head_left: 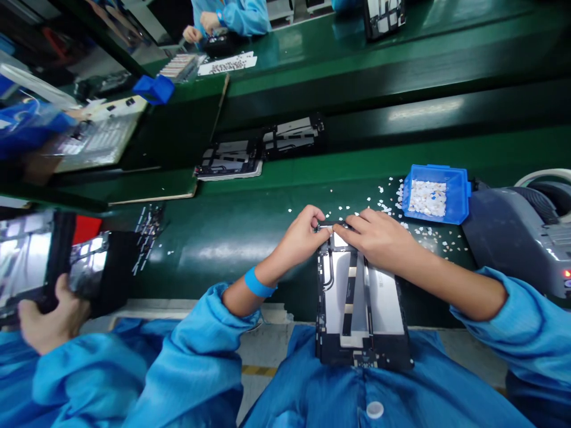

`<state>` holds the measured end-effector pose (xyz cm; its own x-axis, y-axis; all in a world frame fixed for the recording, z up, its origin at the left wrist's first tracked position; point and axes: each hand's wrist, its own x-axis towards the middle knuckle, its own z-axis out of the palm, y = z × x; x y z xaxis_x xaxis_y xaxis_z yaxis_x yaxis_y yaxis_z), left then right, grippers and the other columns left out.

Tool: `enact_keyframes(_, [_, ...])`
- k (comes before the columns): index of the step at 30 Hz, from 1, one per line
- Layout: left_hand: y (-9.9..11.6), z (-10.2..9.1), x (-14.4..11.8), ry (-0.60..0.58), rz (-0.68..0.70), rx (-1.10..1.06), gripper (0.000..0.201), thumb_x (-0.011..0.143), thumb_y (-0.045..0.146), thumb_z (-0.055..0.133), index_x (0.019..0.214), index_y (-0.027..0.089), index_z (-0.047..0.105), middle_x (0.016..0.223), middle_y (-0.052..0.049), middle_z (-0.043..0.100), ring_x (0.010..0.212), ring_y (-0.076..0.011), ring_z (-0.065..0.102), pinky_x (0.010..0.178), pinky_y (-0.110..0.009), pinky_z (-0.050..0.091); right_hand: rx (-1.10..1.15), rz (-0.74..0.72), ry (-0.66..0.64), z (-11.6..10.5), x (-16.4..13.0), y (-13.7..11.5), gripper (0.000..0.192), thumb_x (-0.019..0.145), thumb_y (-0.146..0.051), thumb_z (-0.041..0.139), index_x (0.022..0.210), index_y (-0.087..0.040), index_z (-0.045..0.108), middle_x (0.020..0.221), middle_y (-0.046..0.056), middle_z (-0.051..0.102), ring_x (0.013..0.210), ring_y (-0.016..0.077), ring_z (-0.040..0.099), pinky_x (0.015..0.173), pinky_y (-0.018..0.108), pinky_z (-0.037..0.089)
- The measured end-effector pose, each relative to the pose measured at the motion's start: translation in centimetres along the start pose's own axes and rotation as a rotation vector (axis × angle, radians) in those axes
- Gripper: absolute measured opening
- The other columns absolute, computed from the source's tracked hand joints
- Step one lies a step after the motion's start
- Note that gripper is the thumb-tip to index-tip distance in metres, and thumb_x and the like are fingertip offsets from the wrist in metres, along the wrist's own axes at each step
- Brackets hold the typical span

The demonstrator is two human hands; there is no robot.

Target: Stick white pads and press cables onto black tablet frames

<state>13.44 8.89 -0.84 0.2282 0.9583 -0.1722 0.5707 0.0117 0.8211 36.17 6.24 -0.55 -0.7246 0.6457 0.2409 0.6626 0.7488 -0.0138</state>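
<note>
Tablet (362, 297) under both hands (379, 238); tiny panel marking (380, 284) illegible.

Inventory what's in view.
Opened flat rectangular device: 1, black-silver, lower centre
Similar devices: at least 5, black-silver, left, centre, top right
Open plastic bin: 1, blue, right
Small flat chips: many, white, in/around bin
Bulky machine: 1, grey, right edge
Thin strips: several, silver-dark, left
Boxy piece: 1, blue, upper left
Smooth work surfaces: several, green, throughout
Co-worker grips: at least 3, blue-sleeved, left, top
Left grip: 1, bare, device's top left
Right grip: 1, bare, device's top
</note>
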Motion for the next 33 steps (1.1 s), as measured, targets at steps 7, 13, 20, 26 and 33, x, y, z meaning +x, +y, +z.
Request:
enact_keyframes(7, [-0.1, 0.7, 1.3, -0.121, -0.187, -0.323, 0.015, 0.081, 0.011, 0.061, 0.089, 0.02, 0.053, 0.073, 0.006, 0.045, 0.064, -0.0107, 0.043, 0.059, -0.025, 0.032, 0.02, -0.003, 0.013, 0.1, -0.1, 0.0, 0.04, 0.1, -0.01, 0.05, 0.137, -0.013, 0.065, 0.106, 0.013, 0.07, 0.089, 0.0255, 0.051, 0.073, 0.038, 0.035])
enact_keyframes(13, [-0.4, 0.5, 0.1, -0.05, -0.045, -0.106, 0.021, 0.082, 0.017, 0.068, 0.101, 0.02, 0.057, 0.086, 0.002, 0.051, 0.079, -0.0141, 0.05, 0.069, -0.026, 0.04, 0.026, 0.02, 0.01, 0.3, -0.1, -0.1, 0.035, 0.101, -0.013, 0.051, 0.132, -0.013, 0.069, 0.104, 0.013, 0.07, 0.09, 0.0259, 0.051, 0.073, 0.038, 0.035])
enact_keyframes(20, [-0.3, 0.2, -0.5, 0.03, 0.056, 0.076, 0.035, 0.083, 0.019, 0.07, 0.116, 0.019, 0.059, 0.107, -0.005, 0.057, 0.099, -0.0189, 0.055, 0.089, -0.033, 0.048, 0.108, 0.051, 0.109, 0.6, -0.2, 0.7, 0.032, 0.105, -0.016, 0.047, 0.124, -0.014, 0.073, 0.112, 0.012, 0.075, 0.093, 0.0261, 0.061, 0.08, 0.04, 0.046])
enact_keyframes(26, [-2.6, -0.5, -7.9, 0.078, 0.024, 0.032, 0.052, 0.097, 0.033, 0.058, 0.147, 0.02, 0.049, 0.118, -0.009, 0.057, 0.097, -0.0199, 0.059, 0.09, -0.037, 0.053, 0.351, 0.562, 0.319, -1.7, -9.4, -0.6, 0.034, 0.106, -0.026, 0.048, 0.131, -0.02, 0.07, 0.122, 0.011, 0.076, 0.11, 0.0262, 0.071, 0.096, 0.041, 0.054])
enact_keyframes(33, [-2.0, 2.2, -13.8, -0.01, 0.144, 0.03, 0.067, 0.101, 0.039, 0.056, 0.163, 0.025, 0.036, 0.16, -0.015, 0.045, 0.15, -0.0344, 0.039, 0.126, -0.057, 0.034, 0.697, 0.643, -0.045, -4.5, -11.9, -7.9, 0.051, 0.103, -0.042, 0.053, 0.149, -0.02, 0.057, 0.112, 0.012, 0.075, 0.094, 0.0254, 0.074, 0.083, 0.042, 0.062])
